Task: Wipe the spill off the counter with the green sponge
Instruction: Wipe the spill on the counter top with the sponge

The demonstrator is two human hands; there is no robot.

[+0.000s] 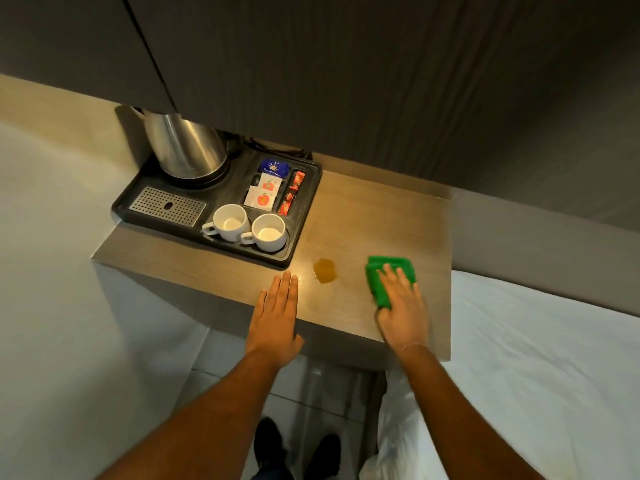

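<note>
A small amber spill (325,270) lies on the wooden counter (381,220), near its front edge. To the right of it sits the green sponge (384,271). My right hand (403,306) lies flat on top of the sponge, fingers spread over it and thumb at its left side. A gap of bare counter separates the sponge from the spill. My left hand (277,313) rests flat on the counter's front edge, just left of the spill, fingers together and holding nothing.
A black tray (298,233) at the counter's left holds a steel kettle (183,147), two white cups (230,221), a drip grid and sachets. A dark cabinet (346,81) overhangs the back. A white bed (536,358) lies to the right.
</note>
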